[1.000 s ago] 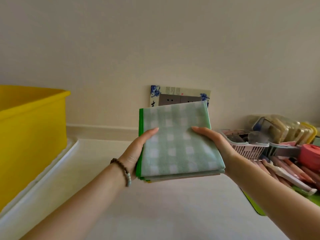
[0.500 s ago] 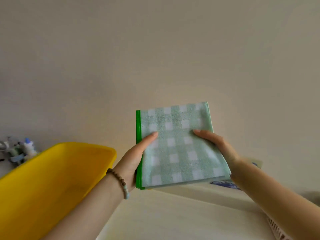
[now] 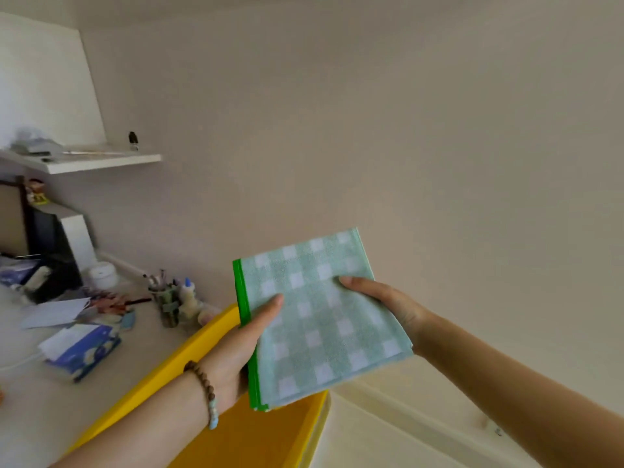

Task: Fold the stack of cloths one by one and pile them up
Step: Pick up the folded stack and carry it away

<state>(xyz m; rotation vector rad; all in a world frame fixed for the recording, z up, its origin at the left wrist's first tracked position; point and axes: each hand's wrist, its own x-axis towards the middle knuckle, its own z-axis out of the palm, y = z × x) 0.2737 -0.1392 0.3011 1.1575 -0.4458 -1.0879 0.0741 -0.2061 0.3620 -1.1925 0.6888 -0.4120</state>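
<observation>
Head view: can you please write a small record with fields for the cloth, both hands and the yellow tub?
cloth: checked cloth, pale green and white, folded flat, bright green edge on its left side, held up in the air
left hand: left hand holds the left edge, thumb on top
right hand: right hand holds the right edge, thumb on top
tub: yellow tub, seen below the cloth and the left arm
wrist: bead bracelet on the left wrist

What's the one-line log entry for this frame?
left hand: grips folded cloths at green edge | right hand: grips opposite edge | cloths: in air, yellow bin below
</observation>
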